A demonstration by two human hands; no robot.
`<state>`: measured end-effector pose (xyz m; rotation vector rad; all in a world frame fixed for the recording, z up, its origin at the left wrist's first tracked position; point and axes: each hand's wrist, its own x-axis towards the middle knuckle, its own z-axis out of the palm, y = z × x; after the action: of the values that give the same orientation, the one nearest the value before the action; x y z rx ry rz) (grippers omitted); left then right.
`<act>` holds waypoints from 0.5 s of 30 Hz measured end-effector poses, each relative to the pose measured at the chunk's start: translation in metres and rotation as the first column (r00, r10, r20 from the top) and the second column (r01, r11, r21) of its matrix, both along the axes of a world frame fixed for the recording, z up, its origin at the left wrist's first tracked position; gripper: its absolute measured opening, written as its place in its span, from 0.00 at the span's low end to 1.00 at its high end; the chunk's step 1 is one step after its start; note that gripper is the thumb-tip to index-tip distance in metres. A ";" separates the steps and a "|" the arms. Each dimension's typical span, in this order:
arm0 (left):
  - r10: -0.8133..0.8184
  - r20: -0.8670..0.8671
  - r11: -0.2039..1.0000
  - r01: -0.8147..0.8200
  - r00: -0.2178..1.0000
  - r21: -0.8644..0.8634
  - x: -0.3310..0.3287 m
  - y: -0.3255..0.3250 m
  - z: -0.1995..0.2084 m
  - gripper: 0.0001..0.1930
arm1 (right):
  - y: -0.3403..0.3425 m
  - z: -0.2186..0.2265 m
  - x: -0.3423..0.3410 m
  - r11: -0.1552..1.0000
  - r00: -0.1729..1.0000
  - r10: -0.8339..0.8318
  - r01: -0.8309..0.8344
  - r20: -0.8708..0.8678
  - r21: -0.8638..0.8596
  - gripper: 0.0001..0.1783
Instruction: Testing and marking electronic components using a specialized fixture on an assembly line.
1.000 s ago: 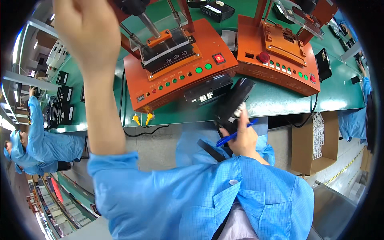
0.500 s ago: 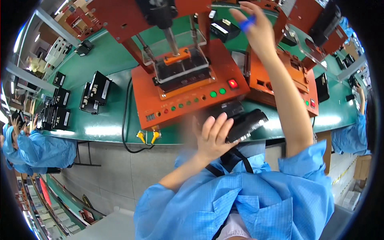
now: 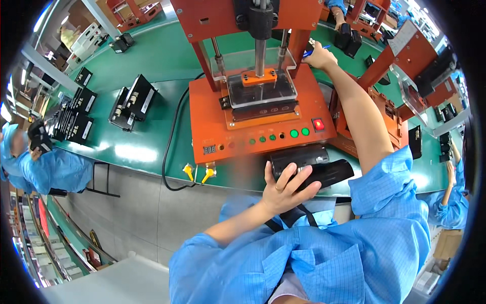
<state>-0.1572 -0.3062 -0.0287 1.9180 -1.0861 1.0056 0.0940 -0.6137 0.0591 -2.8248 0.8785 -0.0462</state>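
My left hand (image 3: 286, 190) lies at the bench's front edge, fingers curled over a glossy black curved case (image 3: 331, 173). Behind that case lies another black block-shaped part (image 3: 299, 156), close against the press front. Stretched far forward, my right hand (image 3: 321, 57) is beside the right post of the orange press (image 3: 263, 147). Its fingers are closed around a slim blue pen-like stick (image 3: 324, 49); the fingertips are partly hidden by the post. Under the press's clear plate sits a black part (image 3: 260, 93) in the fixture.
A second orange press (image 3: 379, 114) stands at the right. Black devices (image 3: 139, 101) stand at the left, with a stack (image 3: 71, 119) beyond. A black cable (image 3: 169, 147) and yellow clips (image 3: 207, 175) hang by the front edge. Co-workers in blue sit on both sides.
The view has shifted, so the press appears further right. My right hand has come down to beside the press's post. My left hand's fingers have spread wider over the black case.
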 end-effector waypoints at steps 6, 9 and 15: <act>-0.055 0.090 0.997 0.059 0.994 -0.050 0.000 -0.007 0.002 0.24 | -0.030 0.048 -0.052 0.721 0.769 -0.259 -0.249 0.584 0.647 0.29; -0.066 0.095 0.992 0.076 0.993 -0.105 -0.001 -0.001 -0.008 0.27 | 0.076 0.113 -0.157 0.493 0.528 -0.457 -0.520 0.716 0.698 0.29; -0.499 -0.279 0.859 0.425 0.821 -0.285 -0.018 0.012 0.111 0.47 | 0.146 0.046 -0.322 0.943 0.037 0.110 -0.319 0.993 -0.092 0.46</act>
<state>-0.1747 -0.2939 0.0818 1.4753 -1.1132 0.4628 -0.2276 -0.4682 0.1052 -1.8401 0.0227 -1.6098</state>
